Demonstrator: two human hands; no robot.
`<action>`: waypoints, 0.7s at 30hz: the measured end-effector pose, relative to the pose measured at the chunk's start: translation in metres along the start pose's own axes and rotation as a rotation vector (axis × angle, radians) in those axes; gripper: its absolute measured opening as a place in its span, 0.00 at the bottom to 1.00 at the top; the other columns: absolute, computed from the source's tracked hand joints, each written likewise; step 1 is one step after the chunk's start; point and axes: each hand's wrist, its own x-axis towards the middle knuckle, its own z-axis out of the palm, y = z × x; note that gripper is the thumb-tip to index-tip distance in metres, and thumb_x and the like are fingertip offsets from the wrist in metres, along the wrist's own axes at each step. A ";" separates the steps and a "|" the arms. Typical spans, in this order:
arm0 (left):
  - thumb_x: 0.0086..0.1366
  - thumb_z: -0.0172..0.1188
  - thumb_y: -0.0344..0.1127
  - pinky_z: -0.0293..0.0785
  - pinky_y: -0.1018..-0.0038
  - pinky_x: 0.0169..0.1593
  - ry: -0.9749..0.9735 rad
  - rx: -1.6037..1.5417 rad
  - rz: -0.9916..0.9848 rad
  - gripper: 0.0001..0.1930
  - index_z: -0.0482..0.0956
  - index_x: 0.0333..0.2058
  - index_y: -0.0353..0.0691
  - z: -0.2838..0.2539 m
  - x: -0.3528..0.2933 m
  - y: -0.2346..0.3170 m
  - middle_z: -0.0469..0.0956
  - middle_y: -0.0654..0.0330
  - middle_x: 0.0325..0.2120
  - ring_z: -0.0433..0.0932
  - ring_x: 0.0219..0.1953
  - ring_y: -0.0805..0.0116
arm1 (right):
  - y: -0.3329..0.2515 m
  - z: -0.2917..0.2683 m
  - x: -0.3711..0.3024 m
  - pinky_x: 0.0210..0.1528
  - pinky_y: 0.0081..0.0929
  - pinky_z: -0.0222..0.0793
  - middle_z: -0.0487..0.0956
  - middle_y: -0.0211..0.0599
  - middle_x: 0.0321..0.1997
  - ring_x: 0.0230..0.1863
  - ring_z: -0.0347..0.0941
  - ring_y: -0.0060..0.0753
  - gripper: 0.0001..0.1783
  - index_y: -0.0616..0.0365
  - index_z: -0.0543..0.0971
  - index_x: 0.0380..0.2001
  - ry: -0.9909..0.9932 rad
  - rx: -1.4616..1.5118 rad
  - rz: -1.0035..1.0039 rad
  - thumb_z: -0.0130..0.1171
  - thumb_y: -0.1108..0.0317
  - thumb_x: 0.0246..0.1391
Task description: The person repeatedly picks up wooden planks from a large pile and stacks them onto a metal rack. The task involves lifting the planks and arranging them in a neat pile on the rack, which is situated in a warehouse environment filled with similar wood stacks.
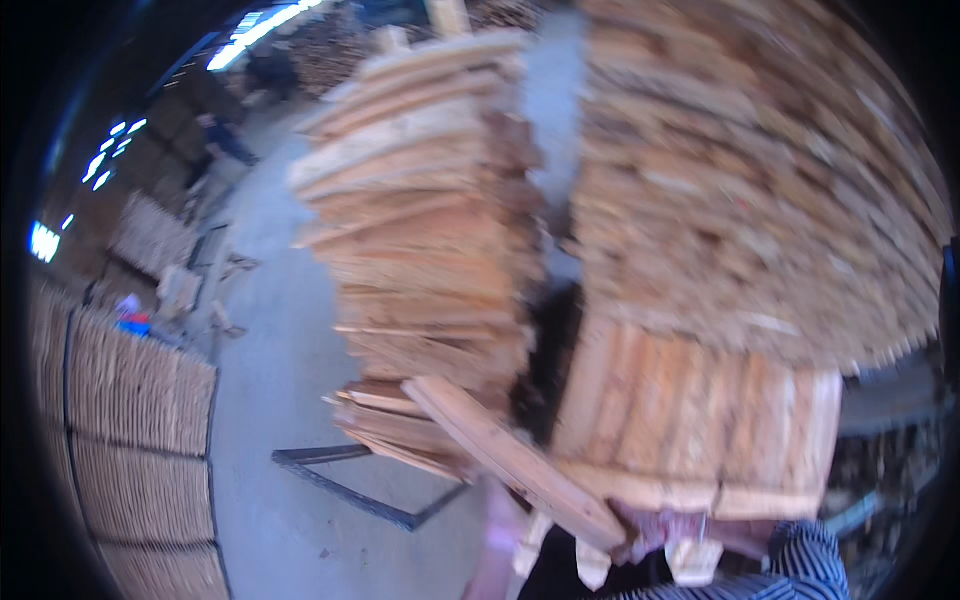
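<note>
A short wooden board [515,460] slants across the lower middle, its far end over the near end of a tall stack of rough boards [420,270]. My right hand [648,532] is closed on the board's near end. Close against the board's left edge is my left hand [505,505], blurred, its fingers hidden by the board. Right of the held board, a row of boards [690,420] lies side by side on a wooden support. Pale wooden ends [694,562] stick out by my right forearm.
A large pile of rough boards [750,180] rises at the right. A dark metal frame [400,515] lies on the grey floor [270,400]. Strapped stacks of thin wood [140,390] stand at the left. Another person [225,140] is far back at the left.
</note>
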 end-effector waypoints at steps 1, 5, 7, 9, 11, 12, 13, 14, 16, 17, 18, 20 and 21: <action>0.68 0.53 0.69 0.70 0.55 0.66 0.270 0.150 0.127 0.40 0.63 0.68 0.47 0.025 -0.002 0.008 0.70 0.53 0.62 0.72 0.62 0.52 | 0.000 0.000 -0.004 0.39 0.27 0.76 0.73 0.45 0.55 0.47 0.75 0.36 0.44 0.51 0.61 0.66 -0.009 -0.123 0.160 0.70 0.51 0.52; 0.62 0.58 0.70 0.66 0.52 0.69 -0.107 -0.033 -0.135 0.50 0.58 0.71 0.39 0.021 0.053 -0.083 0.66 0.49 0.65 0.67 0.66 0.47 | -0.011 -0.031 -0.035 0.65 0.48 0.66 0.69 0.63 0.64 0.63 0.71 0.56 0.56 0.65 0.59 0.67 0.319 -0.210 0.127 0.66 0.33 0.49; 0.59 0.65 0.65 0.67 0.54 0.69 -0.253 0.213 -0.023 0.49 0.60 0.69 0.38 0.073 0.028 -0.128 0.70 0.50 0.62 0.70 0.63 0.48 | -0.027 -0.038 -0.022 0.66 0.43 0.66 0.68 0.61 0.67 0.65 0.70 0.56 0.61 0.67 0.58 0.69 0.726 -0.232 -0.063 0.66 0.30 0.48; 0.64 0.65 0.57 0.71 0.60 0.66 -0.270 0.358 0.020 0.38 0.69 0.64 0.35 0.061 0.036 -0.158 0.75 0.54 0.57 0.76 0.58 0.57 | 0.005 -0.054 -0.032 0.66 0.42 0.67 0.71 0.61 0.64 0.64 0.70 0.56 0.60 0.67 0.58 0.70 0.850 -0.278 -0.110 0.68 0.34 0.48; 0.60 0.69 0.55 0.70 0.61 0.66 -0.310 0.518 -0.129 0.40 0.68 0.65 0.37 0.073 0.049 -0.158 0.76 0.55 0.55 0.76 0.57 0.58 | 0.028 -0.068 -0.058 0.66 0.42 0.68 0.73 0.62 0.62 0.64 0.71 0.56 0.58 0.66 0.59 0.69 0.931 -0.233 -0.072 0.71 0.38 0.46; 0.62 0.70 0.47 0.76 0.67 0.57 -0.316 0.630 -0.146 0.36 0.70 0.63 0.33 0.079 0.041 -0.156 0.77 0.56 0.52 0.78 0.50 0.63 | 0.033 -0.079 -0.086 0.65 0.42 0.69 0.73 0.62 0.61 0.63 0.71 0.56 0.58 0.65 0.60 0.68 0.947 -0.172 -0.024 0.73 0.39 0.44; 0.58 0.74 0.47 0.77 0.68 0.54 -0.451 0.683 -0.150 0.41 0.67 0.65 0.35 0.106 0.038 -0.157 0.77 0.57 0.51 0.77 0.49 0.65 | 0.036 -0.090 -0.120 0.65 0.42 0.70 0.74 0.63 0.60 0.63 0.72 0.56 0.57 0.65 0.62 0.67 0.969 -0.113 0.029 0.75 0.41 0.43; 0.57 0.75 0.48 0.77 0.68 0.55 -0.528 0.817 -0.127 0.44 0.65 0.66 0.36 0.120 0.043 -0.157 0.77 0.57 0.51 0.77 0.49 0.66 | 0.039 -0.109 -0.151 0.64 0.41 0.71 0.75 0.61 0.59 0.62 0.73 0.55 0.55 0.63 0.64 0.66 0.907 -0.072 0.200 0.77 0.44 0.41; 0.53 0.77 0.49 0.75 0.69 0.58 -0.676 1.115 -0.090 0.51 0.60 0.70 0.36 0.125 0.077 -0.165 0.76 0.53 0.54 0.76 0.53 0.65 | 0.076 -0.152 -0.207 0.62 0.41 0.72 0.77 0.55 0.57 0.59 0.74 0.52 0.53 0.58 0.67 0.63 0.903 -0.240 0.447 0.79 0.47 0.37; 0.48 0.80 0.51 0.74 0.68 0.61 -0.751 1.383 0.147 0.56 0.60 0.70 0.36 0.121 0.103 -0.172 0.75 0.47 0.59 0.76 0.58 0.56 | 0.113 -0.178 -0.221 0.61 0.43 0.73 0.77 0.52 0.56 0.58 0.75 0.50 0.52 0.54 0.68 0.62 0.960 -0.450 0.516 0.79 0.46 0.35; 0.45 0.81 0.54 0.73 0.66 0.63 -0.758 1.691 0.196 0.59 0.59 0.71 0.37 0.132 0.114 -0.179 0.72 0.45 0.61 0.74 0.61 0.52 | 0.138 -0.199 -0.244 0.61 0.47 0.71 0.78 0.48 0.54 0.58 0.75 0.50 0.53 0.50 0.68 0.63 1.000 -0.601 0.602 0.80 0.46 0.33; 0.42 0.82 0.58 0.70 0.63 0.66 -0.781 2.134 0.270 0.63 0.57 0.72 0.39 0.162 0.134 -0.200 0.68 0.43 0.65 0.71 0.65 0.48 | 0.174 -0.240 -0.291 0.62 0.53 0.66 0.78 0.43 0.54 0.58 0.75 0.50 0.54 0.45 0.68 0.64 1.042 -0.880 0.723 0.80 0.45 0.30; 0.41 0.82 0.59 0.70 0.61 0.67 -0.813 2.263 0.288 0.64 0.56 0.72 0.40 0.178 0.145 -0.218 0.67 0.43 0.67 0.69 0.66 0.47 | 0.189 -0.259 -0.318 0.63 0.56 0.63 0.78 0.42 0.55 0.59 0.75 0.49 0.55 0.42 0.68 0.64 1.045 -1.005 0.768 0.80 0.44 0.29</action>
